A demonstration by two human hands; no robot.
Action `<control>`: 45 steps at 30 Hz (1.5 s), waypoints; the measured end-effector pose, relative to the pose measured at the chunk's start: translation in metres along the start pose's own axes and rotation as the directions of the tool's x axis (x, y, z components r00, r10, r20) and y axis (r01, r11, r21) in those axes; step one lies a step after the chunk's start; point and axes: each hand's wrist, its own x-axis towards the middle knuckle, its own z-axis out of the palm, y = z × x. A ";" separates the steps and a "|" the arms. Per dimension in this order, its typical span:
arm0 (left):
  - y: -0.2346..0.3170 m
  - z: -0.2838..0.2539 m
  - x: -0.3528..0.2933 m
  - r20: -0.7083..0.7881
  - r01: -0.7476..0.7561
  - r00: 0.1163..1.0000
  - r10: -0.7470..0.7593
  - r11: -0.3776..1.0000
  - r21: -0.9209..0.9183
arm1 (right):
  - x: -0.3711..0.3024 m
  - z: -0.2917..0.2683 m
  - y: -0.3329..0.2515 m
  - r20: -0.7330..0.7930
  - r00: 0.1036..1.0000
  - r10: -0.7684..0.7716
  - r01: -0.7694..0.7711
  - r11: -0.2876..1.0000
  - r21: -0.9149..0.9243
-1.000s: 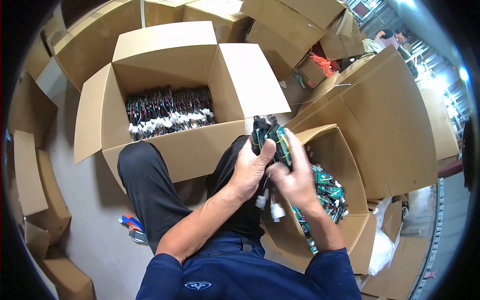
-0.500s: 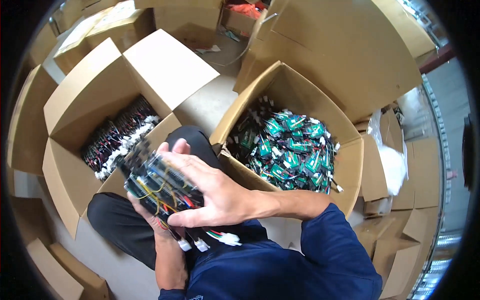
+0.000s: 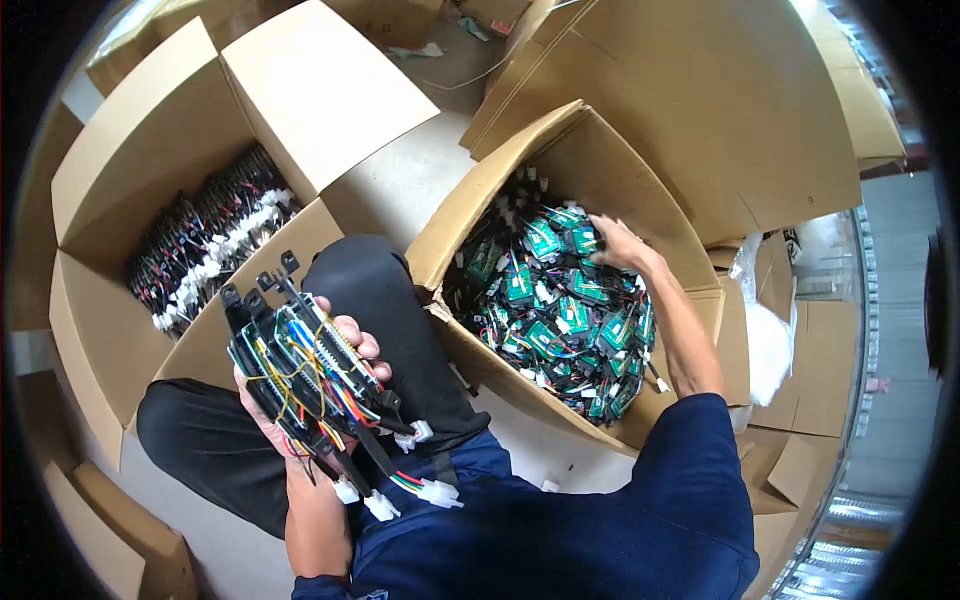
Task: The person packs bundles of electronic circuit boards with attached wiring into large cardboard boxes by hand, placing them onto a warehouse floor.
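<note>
Floor [image 3: 388, 190]: pale grey, smooth, showing upper center and lower left. On it: open carton [image 3: 160, 140] at left, dark wired units [image 3: 190, 225] packed in row inside; open carton [image 3: 630, 180] right of center, green circuit boards [image 3: 573, 315] heaped inside (loose jumble); cardboard flaps [image 3: 105, 525] lower left; pale scrap [image 3: 420, 50] at top.

A tilted stack of wired circuit-board modules [image 3: 300, 368] sits in the left hand [image 3: 352, 332], black tabs [image 3: 290, 262] at the upper end, multicoloured leads [image 3: 408, 481] running down to dangling white plug connectors [image 3: 440, 493]. In an open carton [image 3: 640, 170], green circuit-board modules [image 3: 572, 316] lie jumbled, the right hand [image 3: 620, 245] at one near the heap's far side.
</note>
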 end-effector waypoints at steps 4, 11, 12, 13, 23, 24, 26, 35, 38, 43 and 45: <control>0.000 0.007 0.001 -0.109 0.005 0.994 -0.006 1.000 -0.006 | -0.042 -0.007 -0.010 -0.292 0.956 -0.040 0.111 0.967 0.231; -0.052 0.037 0.041 0.030 0.114 0.993 -0.111 0.985 -0.130 | -0.140 -0.089 -0.213 -0.674 0.687 0.273 0.428 0.597 0.678; -0.065 0.052 0.044 -0.139 0.033 0.990 -0.034 0.999 -0.010 | -0.148 -0.088 -0.244 -0.774 0.604 0.188 0.460 0.711 0.532; -0.059 0.027 0.036 0.024 0.052 0.998 -0.051 0.997 -0.054 | -0.147 -0.078 -0.261 -0.827 0.561 0.037 0.555 0.724 0.409; -0.057 0.001 0.004 -0.003 0.198 0.980 -0.199 0.972 0.124 | -0.183 -0.054 -0.276 -0.641 0.693 -0.332 0.720 0.372 0.586; -0.057 -0.005 0.001 -0.051 0.229 0.973 -0.224 0.960 0.158 | -0.187 -0.066 -0.259 -0.449 0.748 -0.489 0.643 0.367 0.672; -0.055 -0.005 -0.009 -0.106 0.196 0.978 -0.182 0.970 0.142 | -0.183 -0.083 -0.211 -0.240 0.825 -0.512 0.435 0.301 0.849; -0.034 -0.017 -0.020 -0.270 0.097 0.955 -0.125 0.989 -0.116 | -0.018 0.100 -0.011 -0.603 0.770 0.210 -0.171 0.978 0.121; -0.006 0.012 -0.032 -0.269 0.021 0.961 -0.066 0.985 -0.170 | -0.025 0.076 -0.016 -0.418 0.764 0.491 -0.190 0.791 0.581; 0.003 -0.010 -0.055 -0.252 -0.154 0.962 0.110 0.975 -0.161 | -0.101 0.007 -0.011 -0.192 0.824 0.533 0.290 -0.106 0.951; -0.004 -0.016 -0.051 -0.242 -0.163 0.963 0.122 0.974 -0.159 | -0.138 -0.031 -0.044 -0.411 0.868 0.277 0.355 0.231 0.906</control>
